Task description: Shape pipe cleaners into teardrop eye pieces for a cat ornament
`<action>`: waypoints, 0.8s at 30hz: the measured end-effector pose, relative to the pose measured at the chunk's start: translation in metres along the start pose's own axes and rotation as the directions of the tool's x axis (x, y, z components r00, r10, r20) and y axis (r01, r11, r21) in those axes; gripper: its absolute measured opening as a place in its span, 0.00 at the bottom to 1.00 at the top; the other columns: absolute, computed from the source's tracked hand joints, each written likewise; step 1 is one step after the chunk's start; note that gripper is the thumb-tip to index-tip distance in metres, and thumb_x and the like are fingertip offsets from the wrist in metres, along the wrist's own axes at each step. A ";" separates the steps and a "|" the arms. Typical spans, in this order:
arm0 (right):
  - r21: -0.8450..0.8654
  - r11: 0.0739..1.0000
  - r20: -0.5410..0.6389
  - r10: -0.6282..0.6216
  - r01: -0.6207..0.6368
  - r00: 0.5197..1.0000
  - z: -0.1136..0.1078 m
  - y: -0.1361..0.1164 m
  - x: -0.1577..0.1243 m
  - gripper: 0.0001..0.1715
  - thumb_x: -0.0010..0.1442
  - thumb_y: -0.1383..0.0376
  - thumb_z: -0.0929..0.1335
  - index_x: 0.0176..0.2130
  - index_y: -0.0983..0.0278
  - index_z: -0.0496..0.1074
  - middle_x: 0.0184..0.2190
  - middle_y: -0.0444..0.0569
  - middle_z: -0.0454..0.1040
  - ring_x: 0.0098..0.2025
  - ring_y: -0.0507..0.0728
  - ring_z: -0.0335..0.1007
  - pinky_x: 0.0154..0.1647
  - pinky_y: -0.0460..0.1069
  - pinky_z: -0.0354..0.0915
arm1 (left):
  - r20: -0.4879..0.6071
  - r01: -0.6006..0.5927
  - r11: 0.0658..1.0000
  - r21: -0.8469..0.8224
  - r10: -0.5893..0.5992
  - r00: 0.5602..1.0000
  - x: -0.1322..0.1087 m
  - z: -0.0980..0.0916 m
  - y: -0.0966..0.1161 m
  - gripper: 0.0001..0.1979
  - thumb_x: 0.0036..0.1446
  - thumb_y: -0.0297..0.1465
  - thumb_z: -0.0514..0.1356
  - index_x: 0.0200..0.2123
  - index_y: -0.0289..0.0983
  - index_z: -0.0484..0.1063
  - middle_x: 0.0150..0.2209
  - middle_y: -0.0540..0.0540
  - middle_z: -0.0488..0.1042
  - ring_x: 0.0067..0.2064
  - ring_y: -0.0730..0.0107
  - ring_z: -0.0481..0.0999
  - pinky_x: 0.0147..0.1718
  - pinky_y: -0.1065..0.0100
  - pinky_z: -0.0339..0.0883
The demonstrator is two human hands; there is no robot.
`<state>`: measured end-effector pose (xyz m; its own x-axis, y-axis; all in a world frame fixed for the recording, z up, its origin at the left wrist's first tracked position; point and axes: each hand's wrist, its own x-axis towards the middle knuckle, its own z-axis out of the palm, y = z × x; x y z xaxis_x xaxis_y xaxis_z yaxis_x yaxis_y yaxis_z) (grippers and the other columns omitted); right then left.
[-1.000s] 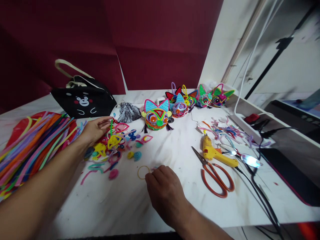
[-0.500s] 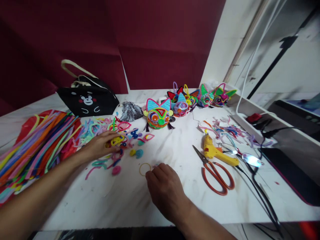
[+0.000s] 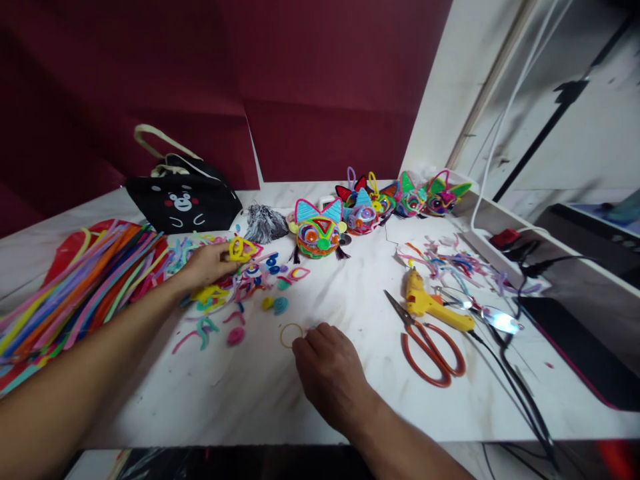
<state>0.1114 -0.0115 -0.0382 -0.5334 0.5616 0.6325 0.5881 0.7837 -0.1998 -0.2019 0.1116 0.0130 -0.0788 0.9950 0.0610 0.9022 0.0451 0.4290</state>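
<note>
My left hand [image 3: 206,267] is closed, with a yellow looped pipe-cleaner piece [image 3: 242,250] pinched at its fingertips above the craft pile. Just below that hand lie more yellow pipe-cleaner pieces [image 3: 211,297]. Beside them are a pink coil [image 3: 237,335], a light blue coil [image 3: 281,305] and several dark blue coils [image 3: 273,263]. My right hand [image 3: 331,377] rests on the table with its fingers curled in, and its palm side is hidden. A thin yellow ring [image 3: 283,336] lies against its knuckles. A small bluish bit shows behind those fingers, too little to name.
Long pipe cleaners [image 3: 95,287] lie at left before a black bag [image 3: 183,200]. A grey tassel [image 3: 267,223] and a colourful lion-head ornament [image 3: 320,230] stand behind, more ornaments further right. Orange-handled scissors [image 3: 425,350], a yellow glue gun [image 3: 435,307], glasses [image 3: 503,319] and cables occupy the right.
My left hand has lifted a yellow looped piece up and away from the pile, uncovering other yellow pieces. My right hand has stayed almost still. The view has shifted slightly.
</note>
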 end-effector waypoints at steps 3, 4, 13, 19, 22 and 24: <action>0.003 1.000 -0.003 -0.002 0.002 1.000 -0.001 0.000 -0.001 0.12 0.58 0.77 0.63 0.26 0.64 0.66 0.25 0.47 0.67 0.29 0.56 0.58 0.32 0.51 0.56 | 0.033 -0.036 0.999 0.037 0.035 0.999 0.004 -0.005 0.002 0.33 0.45 0.48 0.57 0.51 0.34 0.70 0.29 0.48 0.75 0.30 0.64 0.73 0.29 0.69 0.62; 0.004 1.000 -0.003 0.000 0.000 1.000 -0.001 0.000 -0.001 0.12 0.58 0.77 0.63 0.26 0.64 0.66 0.25 0.47 0.67 0.30 0.56 0.59 0.32 0.51 0.56 | 0.027 -0.065 0.996 0.059 0.064 0.998 0.002 -0.008 0.002 0.32 0.46 0.47 0.57 0.52 0.34 0.69 0.32 0.47 0.75 0.32 0.64 0.74 0.31 0.69 0.63; 0.012 1.000 0.007 -0.009 0.009 1.000 -0.001 -0.002 0.001 0.12 0.58 0.77 0.64 0.26 0.64 0.66 0.25 0.47 0.66 0.30 0.56 0.59 0.32 0.51 0.56 | 0.222 -0.214 0.940 0.264 0.156 0.962 -0.041 -0.020 -0.011 0.22 0.50 0.50 0.55 0.35 0.37 0.73 0.36 0.44 0.74 0.38 0.61 0.72 0.37 0.66 0.63; 0.002 1.000 0.033 -0.015 0.015 0.999 0.002 -0.002 0.000 0.11 0.57 0.76 0.65 0.27 0.64 0.66 0.25 0.47 0.67 0.30 0.56 0.59 0.31 0.51 0.55 | 0.229 -0.240 0.942 0.235 0.187 0.955 -0.043 -0.004 -0.023 0.17 0.51 0.45 0.51 0.28 0.37 0.69 0.32 0.43 0.71 0.38 0.60 0.71 0.39 0.64 0.63; -0.016 1.000 0.047 -0.016 0.017 0.999 0.003 -0.001 -0.001 0.11 0.57 0.76 0.65 0.27 0.64 0.67 0.25 0.47 0.67 0.29 0.56 0.59 0.31 0.51 0.55 | 0.205 -0.219 0.954 0.206 0.177 0.963 -0.042 -0.008 -0.022 0.17 0.51 0.45 0.50 0.26 0.38 0.68 0.32 0.44 0.72 0.36 0.62 0.71 0.37 0.66 0.64; -0.025 1.000 0.054 -0.018 0.019 0.998 0.003 -0.001 -0.002 0.10 0.57 0.76 0.65 0.27 0.64 0.66 0.25 0.47 0.67 0.29 0.55 0.60 0.31 0.50 0.55 | 0.195 -0.205 0.961 0.184 0.169 0.966 -0.044 -0.013 -0.020 0.18 0.51 0.46 0.51 0.28 0.37 0.69 0.33 0.44 0.73 0.35 0.64 0.72 0.36 0.67 0.64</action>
<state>0.1096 -0.0127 -0.0410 -0.5760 0.5610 0.5945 0.5927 0.7875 -0.1689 -0.2217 0.0661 0.0137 0.1592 0.9863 -0.0444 0.9613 -0.1446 0.2344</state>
